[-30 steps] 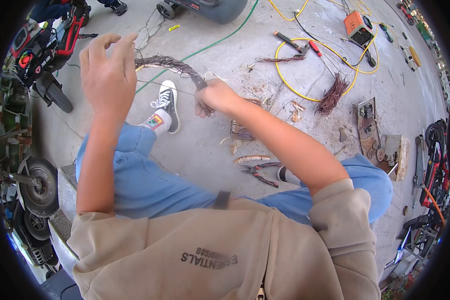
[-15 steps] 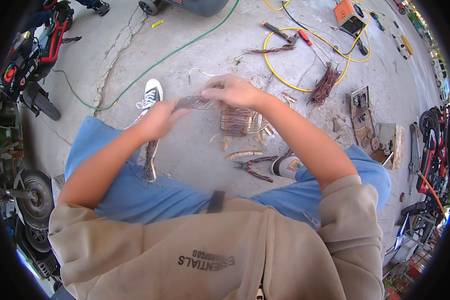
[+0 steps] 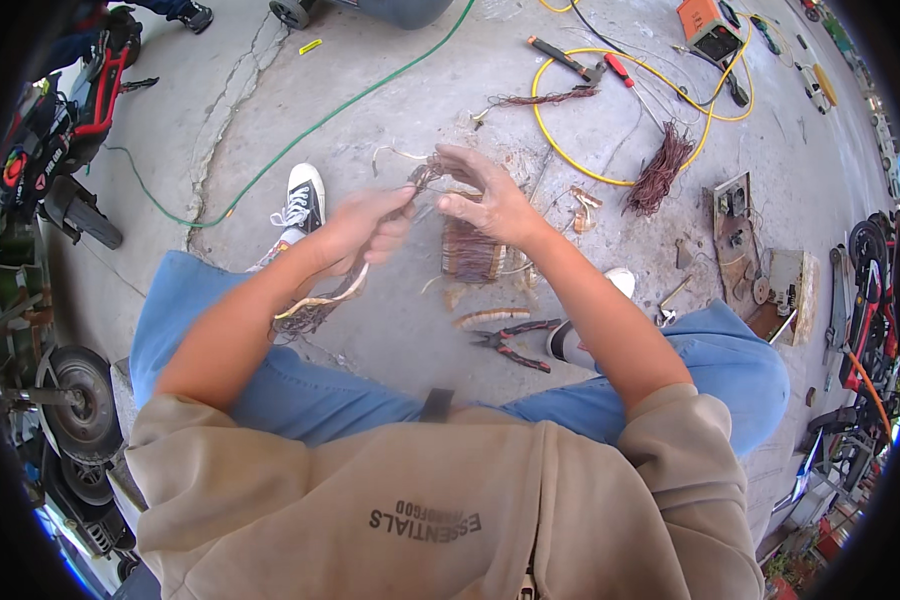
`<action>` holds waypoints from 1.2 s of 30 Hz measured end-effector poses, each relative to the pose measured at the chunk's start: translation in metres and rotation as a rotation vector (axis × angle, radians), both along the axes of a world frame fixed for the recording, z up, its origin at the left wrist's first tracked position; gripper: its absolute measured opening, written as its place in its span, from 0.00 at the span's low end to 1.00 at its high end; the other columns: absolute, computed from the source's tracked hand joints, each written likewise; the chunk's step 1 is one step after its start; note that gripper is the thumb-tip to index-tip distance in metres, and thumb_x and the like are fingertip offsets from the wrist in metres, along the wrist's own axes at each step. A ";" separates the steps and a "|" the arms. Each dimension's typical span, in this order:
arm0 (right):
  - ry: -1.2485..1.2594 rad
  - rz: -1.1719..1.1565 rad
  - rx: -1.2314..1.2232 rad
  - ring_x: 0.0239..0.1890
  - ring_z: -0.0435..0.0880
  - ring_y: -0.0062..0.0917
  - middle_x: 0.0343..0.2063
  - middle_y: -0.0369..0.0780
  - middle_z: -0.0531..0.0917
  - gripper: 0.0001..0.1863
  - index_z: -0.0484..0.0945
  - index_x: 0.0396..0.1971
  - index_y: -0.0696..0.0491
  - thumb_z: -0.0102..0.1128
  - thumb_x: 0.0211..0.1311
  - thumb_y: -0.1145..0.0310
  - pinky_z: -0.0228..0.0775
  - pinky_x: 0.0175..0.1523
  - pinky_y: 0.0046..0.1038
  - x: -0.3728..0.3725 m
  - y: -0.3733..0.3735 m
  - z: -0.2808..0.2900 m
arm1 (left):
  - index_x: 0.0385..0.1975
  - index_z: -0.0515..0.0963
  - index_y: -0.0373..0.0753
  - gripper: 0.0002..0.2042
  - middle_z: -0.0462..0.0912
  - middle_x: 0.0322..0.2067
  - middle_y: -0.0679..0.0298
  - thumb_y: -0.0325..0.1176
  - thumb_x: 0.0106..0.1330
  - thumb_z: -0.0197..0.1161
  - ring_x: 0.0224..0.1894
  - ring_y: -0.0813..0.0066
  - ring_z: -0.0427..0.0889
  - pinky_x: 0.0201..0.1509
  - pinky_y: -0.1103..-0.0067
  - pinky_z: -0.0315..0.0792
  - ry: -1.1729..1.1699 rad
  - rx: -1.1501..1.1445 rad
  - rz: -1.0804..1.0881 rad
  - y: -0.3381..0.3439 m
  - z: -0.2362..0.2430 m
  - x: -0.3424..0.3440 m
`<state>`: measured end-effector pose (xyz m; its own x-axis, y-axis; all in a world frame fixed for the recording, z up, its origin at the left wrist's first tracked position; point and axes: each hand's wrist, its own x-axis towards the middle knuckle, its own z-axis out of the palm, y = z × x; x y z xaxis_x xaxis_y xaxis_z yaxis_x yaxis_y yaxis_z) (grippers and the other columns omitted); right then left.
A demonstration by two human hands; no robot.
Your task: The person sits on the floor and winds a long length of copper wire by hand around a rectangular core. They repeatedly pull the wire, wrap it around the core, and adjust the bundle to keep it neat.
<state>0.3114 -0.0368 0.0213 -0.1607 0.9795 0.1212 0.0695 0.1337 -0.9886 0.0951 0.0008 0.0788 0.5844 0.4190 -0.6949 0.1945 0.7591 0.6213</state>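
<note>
My left hand (image 3: 375, 225) is closed on a frayed bundle of dark wires (image 3: 310, 317) with a pale strip along it; the bundle runs up from near my left knee. My right hand (image 3: 480, 200) is just right of its upper end, fingers curved and apart from the thumb, fingertips at the loose strands, slightly blurred. Below them lies a wire-wound block (image 3: 472, 255), with a curved pale piece (image 3: 490, 316) and red-black pliers (image 3: 512, 352) nearer me. Whether my right fingertips grip any strand is unclear.
A yellow hose (image 3: 570, 155), hammer (image 3: 560, 58), screwdriver (image 3: 633, 88), wire tangle (image 3: 655, 175) and orange machine (image 3: 710, 30) are beyond my right hand. Metal parts (image 3: 735, 235) lie right. A green hose (image 3: 350, 105) crosses left. Scooters (image 3: 80, 120) stand left; another person's shoe (image 3: 195, 15) shows behind.
The bundle moved down and left from its raised position, hanging below my left hand. My left hand came down and right to grip it; my right hand rose slightly, its fingers loosening.
</note>
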 end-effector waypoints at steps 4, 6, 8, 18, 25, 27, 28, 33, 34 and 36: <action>0.427 0.034 -0.384 0.50 0.80 0.33 0.38 0.44 0.82 0.22 0.75 0.44 0.58 0.62 0.64 0.53 0.73 0.55 0.34 -0.013 -0.004 0.007 | 0.31 0.68 0.40 0.21 0.65 0.17 0.71 0.54 0.73 0.45 0.14 0.85 0.61 0.12 0.86 0.53 -0.239 -0.200 -0.012 -0.024 -0.028 0.043; 0.635 -0.086 -0.506 0.44 0.83 0.32 0.30 0.43 0.82 0.19 0.75 0.35 0.56 0.60 0.65 0.53 0.77 0.49 0.35 -0.011 -0.007 0.000 | 0.34 0.70 0.39 0.22 0.74 0.22 0.66 0.55 0.72 0.49 0.19 0.79 0.72 0.16 0.86 0.62 -0.123 -0.163 0.037 -0.035 -0.034 0.058; 0.717 -0.209 -0.566 0.31 0.83 0.28 0.24 0.40 0.78 0.18 0.70 0.30 0.54 0.59 0.66 0.53 0.80 0.38 0.32 -0.005 -0.004 0.008 | 0.40 0.70 0.35 0.17 0.79 0.30 0.60 0.44 0.68 0.61 0.34 0.69 0.83 0.38 0.78 0.80 -0.193 -0.223 -0.193 -0.041 -0.035 0.046; 0.757 -0.305 -0.571 0.13 0.57 0.12 0.15 0.29 0.64 0.17 0.66 0.24 0.48 0.60 0.66 0.56 0.48 0.17 0.18 0.000 0.003 0.020 | 0.46 0.64 0.37 0.17 0.82 0.30 0.55 0.40 0.66 0.61 0.34 0.59 0.84 0.35 0.68 0.76 0.419 0.837 -0.904 -0.048 -0.027 0.010; 0.821 -0.511 -0.567 0.12 0.56 0.13 0.13 0.29 0.62 0.16 0.63 0.24 0.47 0.58 0.68 0.59 0.48 0.18 0.19 -0.001 0.015 0.023 | 0.50 0.66 0.38 0.25 0.82 0.34 0.54 0.39 0.56 0.69 0.41 0.55 0.82 0.41 0.65 0.75 0.805 1.520 -0.789 -0.021 -0.071 0.023; 0.938 -0.600 -0.613 0.14 0.57 0.14 0.15 0.30 0.63 0.15 0.63 0.27 0.48 0.57 0.68 0.59 0.50 0.18 0.20 0.015 0.027 0.003 | 0.52 0.68 0.39 0.26 0.82 0.38 0.55 0.38 0.55 0.70 0.44 0.57 0.81 0.44 0.66 0.75 0.733 1.510 -0.661 -0.015 -0.063 0.039; 1.000 -0.637 -0.636 0.14 0.58 0.14 0.16 0.30 0.63 0.15 0.63 0.28 0.48 0.57 0.68 0.60 0.51 0.19 0.20 0.020 0.033 0.002 | 0.53 0.70 0.39 0.26 0.82 0.40 0.57 0.37 0.55 0.70 0.46 0.59 0.81 0.45 0.68 0.75 0.671 1.441 -0.617 -0.010 -0.054 0.046; 1.027 -0.552 -0.719 0.20 0.67 0.22 0.20 0.35 0.68 0.10 0.66 0.34 0.54 0.57 0.67 0.66 0.66 0.28 0.25 0.018 0.069 -0.015 | 0.42 0.79 0.39 0.14 0.83 0.39 0.69 0.38 0.60 0.69 0.42 0.75 0.80 0.47 0.75 0.73 0.019 1.029 -0.393 0.014 -0.114 0.038; 0.928 -0.529 -0.667 0.21 0.69 0.23 0.22 0.37 0.70 0.11 0.67 0.35 0.55 0.58 0.66 0.65 0.68 0.29 0.27 0.018 0.072 -0.014 | 0.41 0.79 0.39 0.13 0.83 0.37 0.69 0.38 0.61 0.69 0.40 0.77 0.79 0.46 0.76 0.73 0.033 0.885 -0.331 0.015 -0.111 0.039; 0.729 -0.481 -0.566 0.23 0.73 0.26 0.26 0.40 0.75 0.14 0.71 0.37 0.58 0.61 0.63 0.63 0.70 0.31 0.31 0.017 0.079 -0.012 | 0.39 0.80 0.39 0.12 0.82 0.33 0.69 0.38 0.62 0.68 0.37 0.80 0.78 0.43 0.79 0.72 0.060 0.594 -0.211 0.016 -0.106 0.042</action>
